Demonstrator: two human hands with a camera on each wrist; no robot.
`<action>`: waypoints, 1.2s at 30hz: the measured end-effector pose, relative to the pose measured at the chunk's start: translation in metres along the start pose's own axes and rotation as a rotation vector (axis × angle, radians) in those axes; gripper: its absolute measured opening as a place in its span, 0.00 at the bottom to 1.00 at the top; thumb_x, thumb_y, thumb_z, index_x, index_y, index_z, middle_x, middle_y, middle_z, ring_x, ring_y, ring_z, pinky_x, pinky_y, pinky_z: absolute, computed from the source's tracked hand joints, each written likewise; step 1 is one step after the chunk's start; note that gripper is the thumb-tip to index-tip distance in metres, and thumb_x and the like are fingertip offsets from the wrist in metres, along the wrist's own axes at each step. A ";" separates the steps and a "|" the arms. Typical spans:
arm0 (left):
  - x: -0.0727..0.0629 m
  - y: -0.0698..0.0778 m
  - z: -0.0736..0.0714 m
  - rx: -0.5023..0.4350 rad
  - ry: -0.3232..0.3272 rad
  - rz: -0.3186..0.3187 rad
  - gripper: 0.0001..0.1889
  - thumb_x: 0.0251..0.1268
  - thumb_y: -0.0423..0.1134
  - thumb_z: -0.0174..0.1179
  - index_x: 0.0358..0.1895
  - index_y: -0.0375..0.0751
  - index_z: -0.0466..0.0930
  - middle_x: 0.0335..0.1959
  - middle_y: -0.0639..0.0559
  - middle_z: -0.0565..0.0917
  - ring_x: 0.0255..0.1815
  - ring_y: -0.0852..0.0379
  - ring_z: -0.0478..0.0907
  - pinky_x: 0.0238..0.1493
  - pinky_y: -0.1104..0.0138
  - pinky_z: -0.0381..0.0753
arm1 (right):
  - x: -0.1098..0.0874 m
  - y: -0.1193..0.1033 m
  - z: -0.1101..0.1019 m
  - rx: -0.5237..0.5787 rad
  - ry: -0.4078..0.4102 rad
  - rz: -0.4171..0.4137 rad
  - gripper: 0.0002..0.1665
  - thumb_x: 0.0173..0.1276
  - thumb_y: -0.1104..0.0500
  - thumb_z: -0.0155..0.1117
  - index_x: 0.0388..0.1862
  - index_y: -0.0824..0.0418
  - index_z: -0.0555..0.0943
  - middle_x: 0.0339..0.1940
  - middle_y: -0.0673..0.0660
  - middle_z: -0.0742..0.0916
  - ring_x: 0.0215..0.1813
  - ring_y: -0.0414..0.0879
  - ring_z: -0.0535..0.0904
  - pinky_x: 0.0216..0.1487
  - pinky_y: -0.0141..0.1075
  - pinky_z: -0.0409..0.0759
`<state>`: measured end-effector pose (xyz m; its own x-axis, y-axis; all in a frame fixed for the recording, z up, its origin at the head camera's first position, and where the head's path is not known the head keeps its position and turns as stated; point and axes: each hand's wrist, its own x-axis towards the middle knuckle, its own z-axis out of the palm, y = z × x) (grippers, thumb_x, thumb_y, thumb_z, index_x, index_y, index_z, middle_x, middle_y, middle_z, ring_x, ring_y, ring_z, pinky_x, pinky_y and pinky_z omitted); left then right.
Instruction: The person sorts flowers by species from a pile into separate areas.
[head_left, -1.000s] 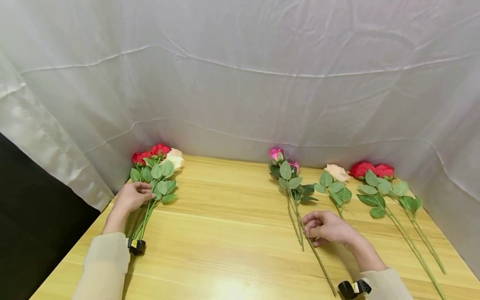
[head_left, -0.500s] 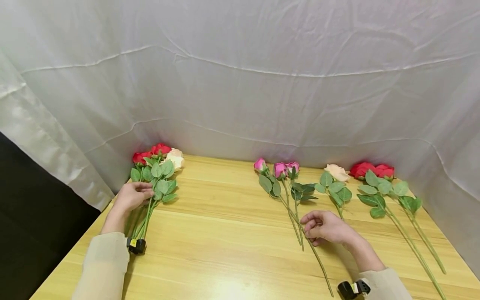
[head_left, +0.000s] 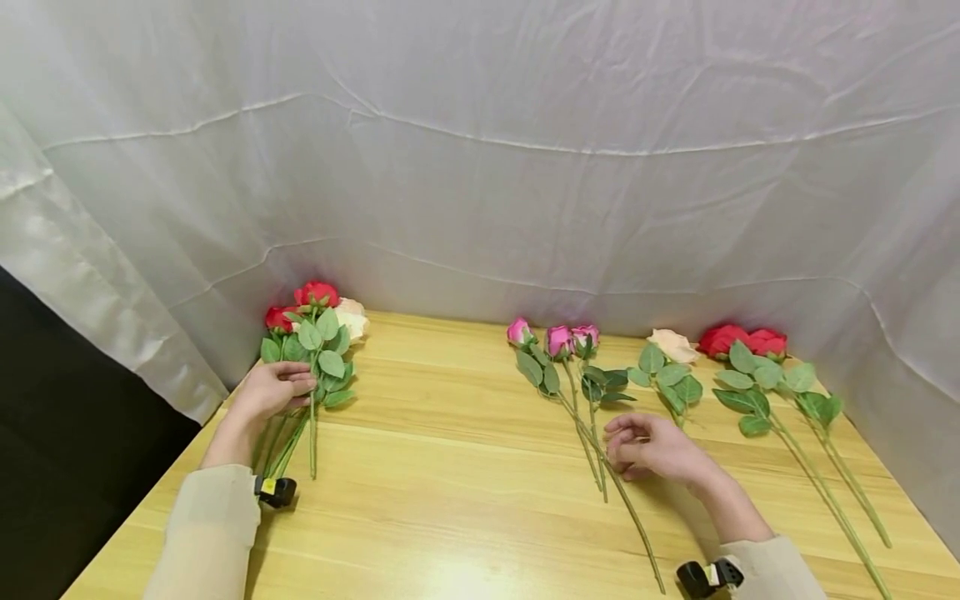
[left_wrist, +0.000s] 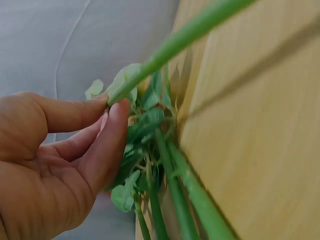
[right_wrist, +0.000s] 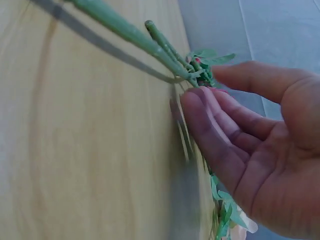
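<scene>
My left hand (head_left: 276,390) pinches the green stem (left_wrist: 170,52) of a red rose (head_left: 317,293) between thumb and fingertips. In the left wrist view that stem stands off the wooden table, casting a shadow. Below it lie another red rose (head_left: 280,319) and a cream rose (head_left: 351,320), with leaves and several stems bunched together. My right hand (head_left: 654,450) is by the stems of three pink roses (head_left: 559,342), its thumb and fingers apart and nothing gripped. One pink rose's long stem (right_wrist: 125,32) crosses the others, just past the right fingertips.
To the right lie a pale peach rose (head_left: 673,345) and two red roses (head_left: 723,340) with long stems reaching toward the front edge. Grey-white cloth (head_left: 480,208) hangs along the back and sides of the wooden table (head_left: 435,467).
The right hand has let go of a pink rose, whose bloom swung left and down onto the table. The left hand has picked up a red rose's stem, separating it rightward from the bunch.
</scene>
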<state>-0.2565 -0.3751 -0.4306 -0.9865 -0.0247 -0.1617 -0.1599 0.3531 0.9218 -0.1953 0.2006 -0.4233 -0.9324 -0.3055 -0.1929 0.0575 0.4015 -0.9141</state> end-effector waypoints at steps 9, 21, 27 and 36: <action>0.000 0.016 0.017 -0.161 -0.023 0.049 0.33 0.79 0.33 0.58 0.78 0.22 0.56 0.67 0.30 0.71 0.47 0.66 0.81 0.52 0.69 0.88 | 0.001 -0.012 0.003 0.065 0.172 -0.153 0.30 0.76 0.62 0.65 0.70 0.76 0.69 0.65 0.76 0.79 0.55 0.58 0.86 0.54 0.46 0.89; -0.004 0.046 0.079 -0.433 -0.035 0.108 0.32 0.77 0.29 0.59 0.76 0.24 0.58 0.59 0.44 0.75 0.49 0.65 0.81 0.53 0.71 0.87 | -0.003 -0.035 0.029 0.252 0.305 -0.296 0.26 0.78 0.61 0.65 0.68 0.72 0.72 0.60 0.58 0.85 0.53 0.43 0.87 0.55 0.42 0.89; -0.013 0.056 0.118 -0.492 -0.055 0.134 0.29 0.75 0.29 0.61 0.74 0.25 0.62 0.57 0.45 0.76 0.52 0.59 0.81 0.55 0.69 0.87 | -0.002 -0.041 0.046 0.264 0.301 -0.307 0.26 0.78 0.63 0.64 0.69 0.72 0.71 0.61 0.60 0.85 0.53 0.45 0.87 0.55 0.45 0.88; -0.037 0.068 0.173 -0.589 -0.114 0.159 0.25 0.71 0.23 0.62 0.68 0.26 0.69 0.52 0.46 0.79 0.48 0.61 0.83 0.53 0.65 0.89 | -0.002 -0.044 0.074 0.305 0.220 -0.317 0.25 0.75 0.69 0.62 0.68 0.74 0.71 0.64 0.72 0.80 0.51 0.47 0.87 0.54 0.46 0.89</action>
<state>-0.2248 -0.1882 -0.4225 -0.9952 0.0969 -0.0126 -0.0350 -0.2320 0.9721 -0.1698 0.1194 -0.4095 -0.9723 -0.1687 0.1620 -0.1706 0.0373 -0.9846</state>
